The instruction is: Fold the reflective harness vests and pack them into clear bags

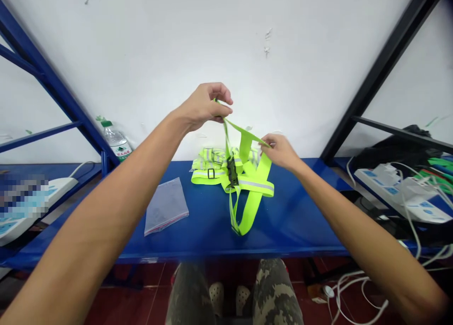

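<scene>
The left hand [205, 105] is up high and pinches the top of a bright yellow-green strap vest [247, 183] with closed fingers. The right hand [279, 150] is lower and pinches another strap of the same vest. The vest hangs down, and its bottom loop touches the blue shelf [300, 221] near the front edge, in the middle. More folded vests [208, 166] lie by the back edge, just behind it. A clear plastic bag [165, 211] lies flat to the left. A water bottle [116, 143] leans in the back left corner by the white wall [159, 41]. White power strips [399, 192] sit on the shelf to the right.
</scene>
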